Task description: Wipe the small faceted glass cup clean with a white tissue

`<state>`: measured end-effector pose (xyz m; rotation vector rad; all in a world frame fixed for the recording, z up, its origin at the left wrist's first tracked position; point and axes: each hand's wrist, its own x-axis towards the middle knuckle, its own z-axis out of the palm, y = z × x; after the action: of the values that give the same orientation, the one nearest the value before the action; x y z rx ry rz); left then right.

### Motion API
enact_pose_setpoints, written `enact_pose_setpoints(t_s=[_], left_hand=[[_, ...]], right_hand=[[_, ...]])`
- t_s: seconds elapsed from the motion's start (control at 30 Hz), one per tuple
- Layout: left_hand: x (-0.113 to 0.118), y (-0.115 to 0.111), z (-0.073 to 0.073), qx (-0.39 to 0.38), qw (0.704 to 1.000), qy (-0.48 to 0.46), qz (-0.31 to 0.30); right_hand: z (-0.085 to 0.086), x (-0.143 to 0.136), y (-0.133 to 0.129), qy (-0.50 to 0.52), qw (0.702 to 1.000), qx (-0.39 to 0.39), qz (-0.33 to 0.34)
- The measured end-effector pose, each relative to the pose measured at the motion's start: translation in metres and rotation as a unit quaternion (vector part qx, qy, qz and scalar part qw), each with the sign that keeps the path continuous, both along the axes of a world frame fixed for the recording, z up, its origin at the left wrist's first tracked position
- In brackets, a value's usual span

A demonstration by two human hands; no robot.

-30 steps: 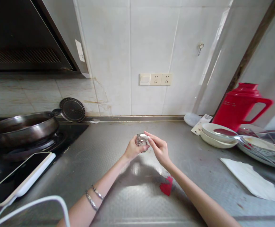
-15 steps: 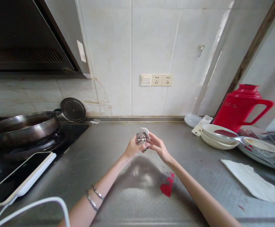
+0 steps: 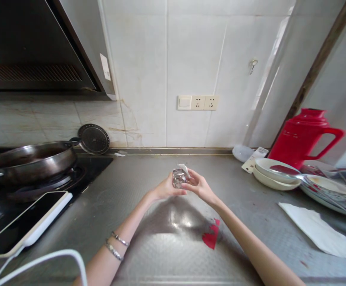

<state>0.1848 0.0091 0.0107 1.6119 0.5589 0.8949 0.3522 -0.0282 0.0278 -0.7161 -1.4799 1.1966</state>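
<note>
Held above the middle of the metal counter is a small clear glass (image 3: 179,178), shiny and faceted-looking. My left hand (image 3: 163,189) wraps round it from the left side. From the right, my right hand (image 3: 202,189) pinches a folded piece of white tissue (image 3: 184,169) against the rim, its lower fingers close to the side of the glass. Part of the tissue is hidden behind the fingers. Below the hands, torn red scraps (image 3: 210,238) lie flat on the counter.
On the left are a steel pan (image 3: 39,163) on the black stove and a phone (image 3: 18,226) with a white cable. At right stand a red thermos jug (image 3: 300,137), stacked white bowls (image 3: 275,180) and plates; a white paper towel (image 3: 317,230) lies nearer.
The glass has turned in my left hand, and more of its clear side shows. My right fingers have shifted a little with the tissue at its rim.
</note>
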Motion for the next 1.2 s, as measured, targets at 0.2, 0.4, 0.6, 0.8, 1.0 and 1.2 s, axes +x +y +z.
enact_pose_setpoints(t_s=[0.2, 0.4, 0.6, 0.8, 1.0, 1.2], left_hand=[[0.003, -0.001, -0.01, 0.059, 0.989, 0.05, 0.123], [0.004, -0.004, -0.011, 0.114, 0.973, 0.099, 0.172], [0.003, -0.01, -0.005, 0.179, 0.938, 0.205, 0.214], [0.003, -0.009, -0.004, 0.202, 0.936, 0.201, 0.208], [0.002, -0.005, -0.011, 0.218, 0.939, 0.166, 0.209], [0.006, -0.017, -0.006, 0.258, 0.907, 0.259, 0.21]], right_hand=[[-0.004, -0.003, 0.0, -0.025, 0.999, -0.015, -0.04], [-0.008, -0.004, 0.0, -0.093, 0.991, 0.054, -0.079], [-0.015, 0.002, 0.006, -0.221, 0.939, 0.183, -0.189], [-0.02, -0.001, 0.0, -0.245, 0.885, 0.345, -0.195], [-0.02, -0.005, -0.006, -0.251, 0.874, 0.384, -0.161], [-0.019, -0.008, -0.002, -0.167, 0.937, 0.215, -0.22]])
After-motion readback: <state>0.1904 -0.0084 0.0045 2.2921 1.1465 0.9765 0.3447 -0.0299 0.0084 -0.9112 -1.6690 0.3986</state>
